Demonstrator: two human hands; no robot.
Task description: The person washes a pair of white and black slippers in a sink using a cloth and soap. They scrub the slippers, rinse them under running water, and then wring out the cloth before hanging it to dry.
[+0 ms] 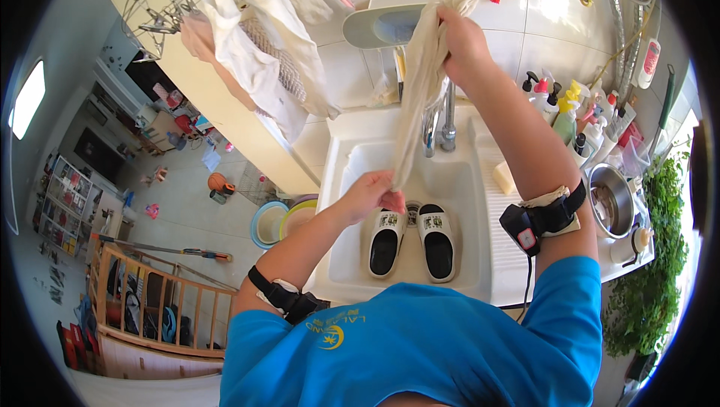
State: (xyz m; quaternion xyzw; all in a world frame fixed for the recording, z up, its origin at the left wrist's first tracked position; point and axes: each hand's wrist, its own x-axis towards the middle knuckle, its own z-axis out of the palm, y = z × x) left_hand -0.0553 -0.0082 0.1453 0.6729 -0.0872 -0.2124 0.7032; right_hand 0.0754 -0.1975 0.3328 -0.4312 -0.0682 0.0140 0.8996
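Note:
A long off-white cloth (417,75) is stretched between my two hands above the white sink (349,269). My right hand (466,49) grips its bunched upper part, with a crumpled end sticking out above the fist. The lower end is pinched in the fingers of my left hand (374,196). Behind the cloth, a chrome faucet (448,125) is partly covered. In the basin lie two white slide sandals with black insoles, the left slide (384,249) below my left hand and the right slide (437,246) beside the drain (412,213).
White socks (242,58) hang from a clip rack (169,19) at the upper left. A bar of soap (504,177) lies on the ribbed washboard (506,227). Several pump bottles (565,114) and a steel bowl (610,196) stand right. Basins (270,224) sit left of the sink.

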